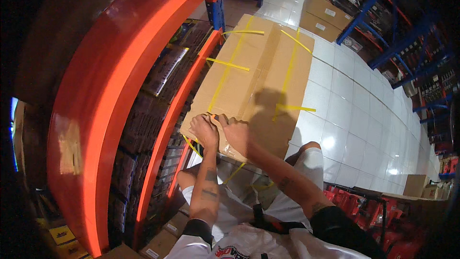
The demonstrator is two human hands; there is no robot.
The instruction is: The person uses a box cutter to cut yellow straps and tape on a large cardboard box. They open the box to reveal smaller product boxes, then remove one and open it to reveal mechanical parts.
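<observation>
A large cardboard carton point(244, 90) lies before me, with brown tape down its middle and yellow plastic straps point(230, 64) over it. Several strap ends stick out loose across the top. My right hand point(235, 133) is closed around a small orange and black cutter point(215, 117) near the carton's near left corner. Its tip points left, at the near end of the left strap. Right beside it, my left hand point(205, 129) rests at the carton's edge with fingers curled where that strap runs under it. Whether these fingers pinch the strap is hidden.
Close on the left stands a rack with orange beams point(118, 90) and blue posts, stocked with flat packs point(169, 68). White floor tiles point(345, 108) extend to the right. Stacked cartons point(320, 14) stand beyond, by a blue rack point(381, 10). Red packaged goods point(359, 205) lie behind at right.
</observation>
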